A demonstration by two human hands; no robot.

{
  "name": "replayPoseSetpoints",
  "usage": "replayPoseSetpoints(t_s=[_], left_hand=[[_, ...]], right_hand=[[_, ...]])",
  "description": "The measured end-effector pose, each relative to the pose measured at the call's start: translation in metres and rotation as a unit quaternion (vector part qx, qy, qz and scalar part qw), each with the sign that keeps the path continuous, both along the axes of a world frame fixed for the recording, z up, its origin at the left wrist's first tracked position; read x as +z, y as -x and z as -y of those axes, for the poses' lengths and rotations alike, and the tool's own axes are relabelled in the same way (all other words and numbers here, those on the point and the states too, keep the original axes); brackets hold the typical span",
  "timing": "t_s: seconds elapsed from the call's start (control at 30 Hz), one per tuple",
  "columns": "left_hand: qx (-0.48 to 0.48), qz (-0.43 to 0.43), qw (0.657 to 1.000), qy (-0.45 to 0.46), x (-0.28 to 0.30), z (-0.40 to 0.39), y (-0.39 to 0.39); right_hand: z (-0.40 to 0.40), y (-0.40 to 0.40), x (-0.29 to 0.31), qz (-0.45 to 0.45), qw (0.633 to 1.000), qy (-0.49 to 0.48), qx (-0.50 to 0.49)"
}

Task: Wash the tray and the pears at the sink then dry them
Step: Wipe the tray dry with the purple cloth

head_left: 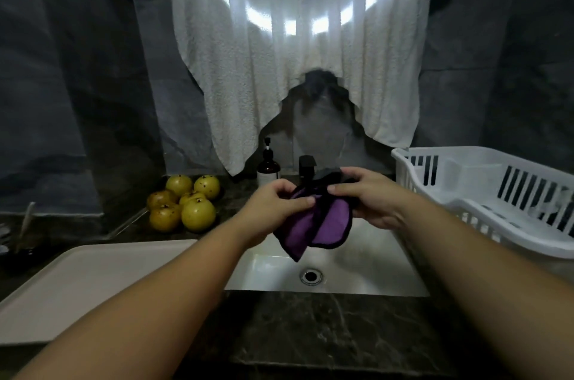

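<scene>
A purple cloth (pixel 323 226) with black edging hangs over the white sink (pixel 366 274). My left hand (pixel 276 202) pinches its upper left part and my right hand (pixel 369 196) grips its upper right part, both above the basin. A pale flat tray (pixel 93 283) lies on the counter left of the sink, partly under my left forearm. Several yellow pears (pixel 186 205) sit in a pile on the counter behind the tray.
A white plastic dish rack (pixel 497 193) stands right of the sink. A dark soap pump bottle (pixel 268 167) and a black tap (pixel 306 168) stand behind the basin. A white towel (pixel 310 53) hangs on the wall above. The drain (pixel 310 276) sits mid-basin.
</scene>
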State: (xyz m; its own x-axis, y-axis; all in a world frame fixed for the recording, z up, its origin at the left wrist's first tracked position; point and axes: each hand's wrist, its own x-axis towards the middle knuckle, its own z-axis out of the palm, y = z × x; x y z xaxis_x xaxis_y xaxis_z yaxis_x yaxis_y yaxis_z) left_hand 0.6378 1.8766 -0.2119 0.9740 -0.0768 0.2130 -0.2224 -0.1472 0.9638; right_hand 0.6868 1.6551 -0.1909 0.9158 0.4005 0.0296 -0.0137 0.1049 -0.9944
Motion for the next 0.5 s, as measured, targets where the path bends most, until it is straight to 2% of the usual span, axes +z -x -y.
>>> replayPoseSetpoints(t_s=[0.17, 0.27, 0.33, 0.4, 0.5], left_hand=[[-0.037, -0.049, 0.990, 0.124, 0.002, -0.020, -0.008], [0.030, -0.039, 0.983, 0.179, 0.003, -0.036, -0.018], [0.114, -0.014, 0.986, 0.119, -0.001, -0.045, -0.026], [0.157, 0.028, 0.987, 0.031, -0.007, -0.050, -0.030], [0.101, 0.070, 0.990, -0.068, -0.011, -0.049, -0.027]], right_hand=[[0.001, -0.006, 0.005, 0.011, 0.998, 0.050, -0.024], [0.003, -0.008, 0.007, 0.009, 0.994, 0.074, -0.079], [0.003, -0.010, 0.009, 0.003, 0.997, 0.017, -0.080], [-0.001, -0.009, 0.012, -0.009, 0.998, -0.036, -0.055], [-0.005, -0.007, 0.019, -0.013, 0.999, -0.026, -0.026]])
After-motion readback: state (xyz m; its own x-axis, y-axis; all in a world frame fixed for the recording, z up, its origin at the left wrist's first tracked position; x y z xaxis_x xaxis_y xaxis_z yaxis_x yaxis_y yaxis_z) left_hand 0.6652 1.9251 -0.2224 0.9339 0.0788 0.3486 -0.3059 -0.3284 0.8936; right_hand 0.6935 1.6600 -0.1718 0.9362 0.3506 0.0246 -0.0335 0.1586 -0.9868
